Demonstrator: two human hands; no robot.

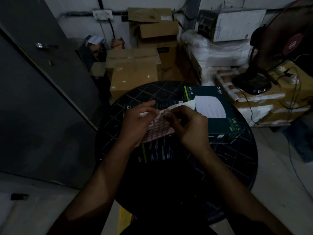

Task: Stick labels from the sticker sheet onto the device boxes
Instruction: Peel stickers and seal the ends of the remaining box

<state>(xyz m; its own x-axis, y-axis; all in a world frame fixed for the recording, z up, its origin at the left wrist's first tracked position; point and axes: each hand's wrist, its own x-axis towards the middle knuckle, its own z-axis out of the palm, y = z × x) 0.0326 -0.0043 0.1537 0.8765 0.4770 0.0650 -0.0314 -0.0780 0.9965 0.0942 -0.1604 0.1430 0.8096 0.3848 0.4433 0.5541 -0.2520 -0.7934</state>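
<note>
I hold the sticker sheet [157, 128] pinched in my left hand [137, 122] above the near device box [159, 150] mid-table, while my right hand [189, 124] picks at its far edge, nearest the second device box [211, 106].

Two hands: left hand [135, 122], right hand [189, 126]. One sticker sheet [157, 128], gridded with many small labels, too small to count. Two device boxes: one [233, 122] face up showing "Wi-Fi 5", one [157, 153] lying text side up under the sheet. One round table [237, 163]. One fan [264, 65]. At least four cardboard cartons: a large one [133, 72], a stack [157, 29] behind it; the exact number cannot be told in the dim clutter. One white carton [240, 24]. One wall socket [102, 14].
</note>
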